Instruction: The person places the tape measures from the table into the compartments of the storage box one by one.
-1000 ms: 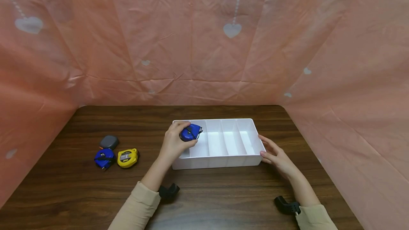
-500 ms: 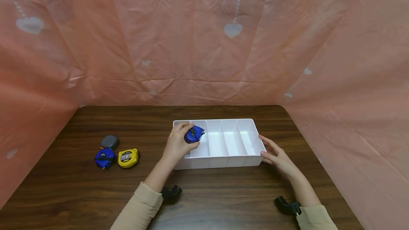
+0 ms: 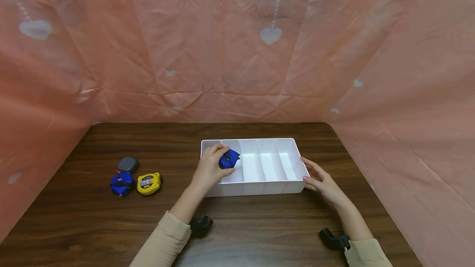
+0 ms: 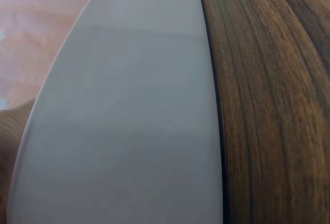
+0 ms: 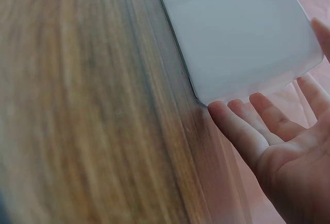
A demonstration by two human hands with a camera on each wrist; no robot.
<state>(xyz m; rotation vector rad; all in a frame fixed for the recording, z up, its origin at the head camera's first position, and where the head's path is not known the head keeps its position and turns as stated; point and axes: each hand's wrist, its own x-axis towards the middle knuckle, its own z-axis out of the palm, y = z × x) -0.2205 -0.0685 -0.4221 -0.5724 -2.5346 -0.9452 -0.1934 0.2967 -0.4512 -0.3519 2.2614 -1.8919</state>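
Since one second ago the left hand (image 3: 209,169) has carried the small blue tape measure (image 3: 229,158) rightward and lower, from above the left end of the white plastic divided tray (image 3: 259,187) into the second compartment from the left; the right hand (image 3: 322,181) has not shifted. Left hand: fingers curled round the blue tape measure, gripping it low inside that compartment; whether it touches the tray floor cannot be told. Right hand: fingers straight and spread, palm facing the tray's right near corner, fingertips (image 5: 227,111) just beside the wall; contact not certain. On the dark wooden surface (image 3: 92,217), well to the left, lie a grey rounded case (image 3: 127,164), a second blue tape measure (image 3: 121,183) and a yellow tape measure (image 3: 149,183), close together. Left wrist view shows only the tray's outer wall (image 4: 129,131) and wood grain; hand and tape measure are hidden there.
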